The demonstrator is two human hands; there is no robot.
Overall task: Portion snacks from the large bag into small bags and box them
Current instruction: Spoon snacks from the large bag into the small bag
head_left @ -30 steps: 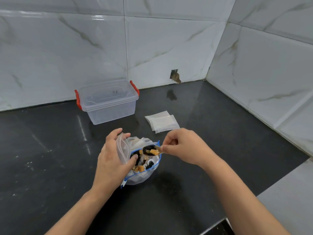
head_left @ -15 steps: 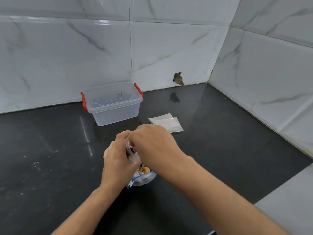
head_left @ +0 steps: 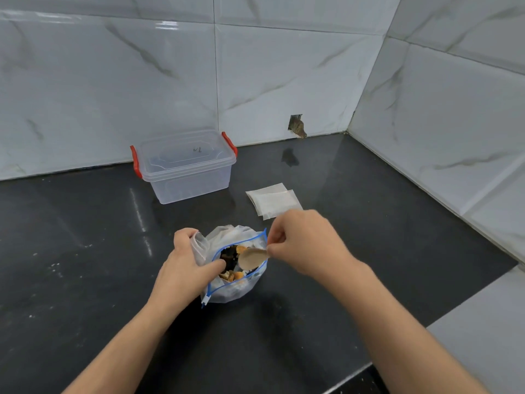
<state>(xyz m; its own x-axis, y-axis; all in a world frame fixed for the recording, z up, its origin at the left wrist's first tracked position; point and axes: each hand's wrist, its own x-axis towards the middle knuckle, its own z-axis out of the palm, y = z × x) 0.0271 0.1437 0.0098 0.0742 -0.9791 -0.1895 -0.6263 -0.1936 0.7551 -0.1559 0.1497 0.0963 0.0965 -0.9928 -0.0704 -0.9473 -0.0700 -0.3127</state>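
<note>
The large clear zip bag (head_left: 235,291) with a blue seal stands open on the black counter, holding dark and orange snacks (head_left: 229,258). My left hand (head_left: 184,265) grips a small clear bag (head_left: 199,245) against the large bag's left side, and its thumb reaches to the large bag's mouth. My right hand (head_left: 306,243) pinches the handle of a wooden spoon (head_left: 251,258). The spoon's bowl looks empty and sits over the large bag's mouth. A clear box (head_left: 184,166) with red clips and its lid on stands behind.
A small stack of flat empty small bags (head_left: 274,201) lies to the right of the box, just beyond my right hand. Tiled walls meet in a corner at the back right. The counter edge (head_left: 352,373) runs close to me at the lower right.
My right hand carried the spoon with snacks left to the small bag in my left hand, then swung back right. The spoon bowl is now over the large bag again.
</note>
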